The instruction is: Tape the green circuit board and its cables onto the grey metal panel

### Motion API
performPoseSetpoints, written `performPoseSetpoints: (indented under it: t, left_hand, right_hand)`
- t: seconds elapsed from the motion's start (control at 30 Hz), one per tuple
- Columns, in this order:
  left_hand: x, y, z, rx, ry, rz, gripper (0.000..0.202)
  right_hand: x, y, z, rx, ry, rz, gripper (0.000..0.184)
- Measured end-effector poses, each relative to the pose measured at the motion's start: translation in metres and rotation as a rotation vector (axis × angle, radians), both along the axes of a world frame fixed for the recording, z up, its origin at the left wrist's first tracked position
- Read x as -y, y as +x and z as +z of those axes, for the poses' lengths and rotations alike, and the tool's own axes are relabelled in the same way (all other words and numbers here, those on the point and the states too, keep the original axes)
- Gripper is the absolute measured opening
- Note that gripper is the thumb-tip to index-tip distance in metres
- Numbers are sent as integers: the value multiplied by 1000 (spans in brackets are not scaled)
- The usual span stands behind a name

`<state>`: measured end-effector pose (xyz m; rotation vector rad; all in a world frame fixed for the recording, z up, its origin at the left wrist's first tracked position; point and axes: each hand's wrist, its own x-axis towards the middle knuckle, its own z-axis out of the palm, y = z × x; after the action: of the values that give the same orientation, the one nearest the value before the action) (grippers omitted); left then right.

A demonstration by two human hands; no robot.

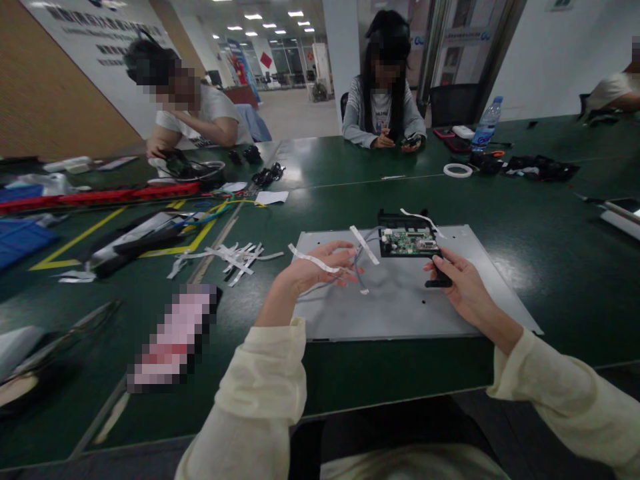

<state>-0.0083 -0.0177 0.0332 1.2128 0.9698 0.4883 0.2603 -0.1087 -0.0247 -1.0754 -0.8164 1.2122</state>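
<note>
Between thumb and fingers, my right hand (463, 280) grips the edge of a black plastic frame that carries a green circuit board (407, 241). A white strip (423, 220) of tape curls over the top of that frame. My left hand (325, 263) is closed around a grey cable (358, 275) with a small white plug at its end. One white tape strip (364, 245) clings to the cable, and another (313, 259) lies across the back of this hand. Beneath both hands a flat grey metal panel (380, 317) rests on the green table.
Left of the panel lies a pile of white tape strips (240, 260), with a phone (175, 337) nearer me. Farther left are a cable-ended device (130, 240) and a red strip (100, 197). A tape roll (457, 171) and water bottle (486, 127) stand beyond, right. Two people sit opposite.
</note>
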Motion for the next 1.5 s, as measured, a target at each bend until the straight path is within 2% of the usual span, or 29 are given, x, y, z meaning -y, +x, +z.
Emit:
performPoseSetpoints:
  t: [0.1,0.23,0.33,0.47,0.63,0.87,1.0,1.17,1.33,1.43,1.5]
  left_hand:
    - [1,2,1,-106,52,-37,36]
    - [0,2,-2,-225,125,-74,19]
    - [-1,-2,-4,-288,161,-120,21]
    - [-4,-7,-4,-265,185,-138,24]
    - [-4,-10,0,-290,187,-146,34]
    - [-5,-12,-2,-484,230,-273,35]
    - [-8,-13,-6,-533,279,-320,31]
    - [-12,-16,-10,-546,286,-349,23]
    - [-14,-20,-11,-551,288,-349,19]
    - [-15,-21,-14,-574,334,-289,28]
    - [-18,-21,-17,-611,398,-193,35]
  right_hand:
    - [-2,1,-1,34,-19,-3,42]
    - [-3,2,-3,71,-86,63,48]
    - [-2,2,-2,114,-124,99,49]
    - [0,1,2,166,-133,157,50]
    - [-4,2,-3,250,-127,196,53]
    - [-7,5,-9,487,-167,205,50]
    - [-3,11,-11,714,-129,140,54]
    - [-1,11,-12,1164,89,24,42]
    - [-1,8,-11,1395,130,54,40]
    - [1,8,-10,1525,103,54,39]
    - [2,9,-10,1592,96,49,39]
